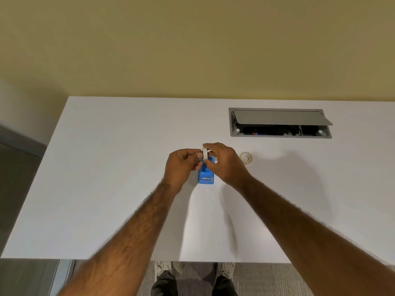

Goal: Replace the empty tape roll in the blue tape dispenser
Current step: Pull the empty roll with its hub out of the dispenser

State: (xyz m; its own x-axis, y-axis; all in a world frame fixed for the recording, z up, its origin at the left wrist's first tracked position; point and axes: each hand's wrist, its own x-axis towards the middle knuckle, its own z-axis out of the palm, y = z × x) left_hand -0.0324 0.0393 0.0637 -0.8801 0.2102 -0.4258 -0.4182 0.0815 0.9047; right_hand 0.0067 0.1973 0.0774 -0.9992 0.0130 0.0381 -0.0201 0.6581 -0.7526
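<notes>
left hand (181, 164) + right hand (224, 161) together, both pinching white ring (204, 153) on edge | blue tape dispenser (206, 173) directly under ring on white table (106, 189) | tape roll (246, 157) at dispenser's 2 o'clock, near | open cable hatch (280, 122) 1 o'clock, farther

The hands (205, 162) hide the far half of the blue dispenser (206, 176).

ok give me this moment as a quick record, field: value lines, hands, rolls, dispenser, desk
left hand: pinching the white ring from its left side
right hand: gripping the same ring from the right
white ring: held upright above the dispenser
blue tape dispenser: on the desk under the hands, cutter end toward the person
clear tape roll: flat on the desk, right of the hands, untouched
white desk: cable box with lid open
</notes>
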